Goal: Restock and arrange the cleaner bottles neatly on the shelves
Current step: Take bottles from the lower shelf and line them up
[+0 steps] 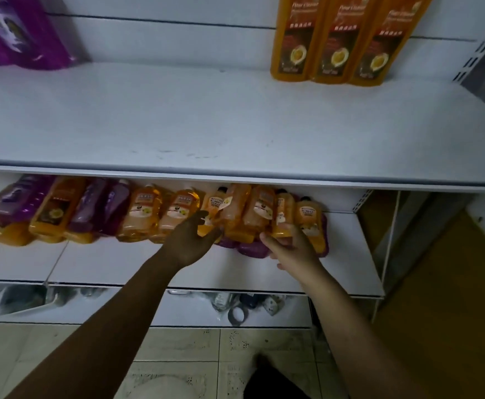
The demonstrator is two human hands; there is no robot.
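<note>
Several orange and purple cleaner bottles stand in a row at the back of the lower shelf (126, 263). My left hand (190, 237) reaches in with fingers spread, touching the base of an orange bottle (211, 210) near the middle of the row. My right hand (288, 244) grips the bottom of a small orange bottle (283, 214) with a dark cap, toward the row's right end. Purple bottles (249, 249) lie flat under the orange ones by my hands. Three tall orange floor cleaner bottles (333, 38) stand at the back right of the upper shelf (177, 116).
Purple refill pouches (19, 30) stand at the upper shelf's back left. A perforated shelf upright (362, 198) bounds the right side. Below the lower shelf, a bottom level holds mixed items, including a tape roll (237, 313). Tiled floor (62, 355) lies beneath me.
</note>
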